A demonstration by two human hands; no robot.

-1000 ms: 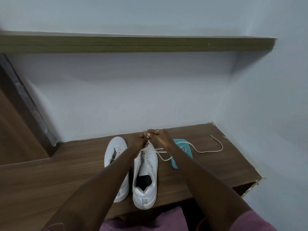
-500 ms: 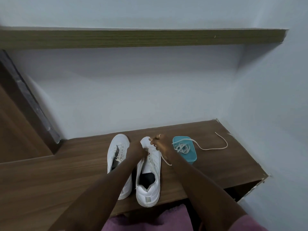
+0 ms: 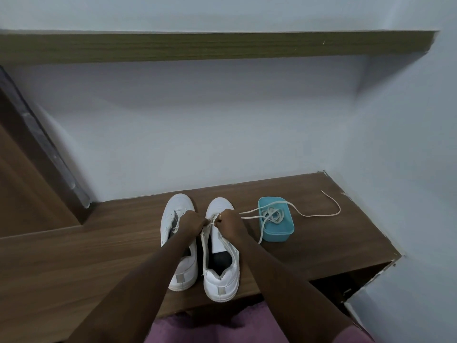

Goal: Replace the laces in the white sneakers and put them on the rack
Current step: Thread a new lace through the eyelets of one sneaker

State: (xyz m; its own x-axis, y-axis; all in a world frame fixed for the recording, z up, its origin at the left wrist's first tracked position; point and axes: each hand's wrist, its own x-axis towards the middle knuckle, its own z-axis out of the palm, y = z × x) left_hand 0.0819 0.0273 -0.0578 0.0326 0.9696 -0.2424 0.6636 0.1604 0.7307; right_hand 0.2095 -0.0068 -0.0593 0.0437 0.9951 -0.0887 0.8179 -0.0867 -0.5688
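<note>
Two white sneakers stand side by side on the brown wooden surface (image 3: pixel 321 243), toes toward the wall. My left hand (image 3: pixel 191 224) and my right hand (image 3: pixel 228 222) meet over the front eyelets of the right sneaker (image 3: pixel 220 276), each pinching the cream lace (image 3: pixel 249 215) there. The lace runs right from my right hand, over the teal box, and trails across the wood to its loose end (image 3: pixel 331 201). The left sneaker (image 3: pixel 178 206) is partly hidden under my left forearm.
A small teal box (image 3: pixel 278 233) holding a coil of laces sits right of the sneakers. A long wooden shelf (image 3: pixel 222 47) runs along the wall above. White walls close the back and right. An open gap (image 3: pixel 356 278) lies below the surface's right edge.
Both hands have come down from above the toe to the front eyelets of the right sneaker. The lace now stretches from my right hand across the teal box.
</note>
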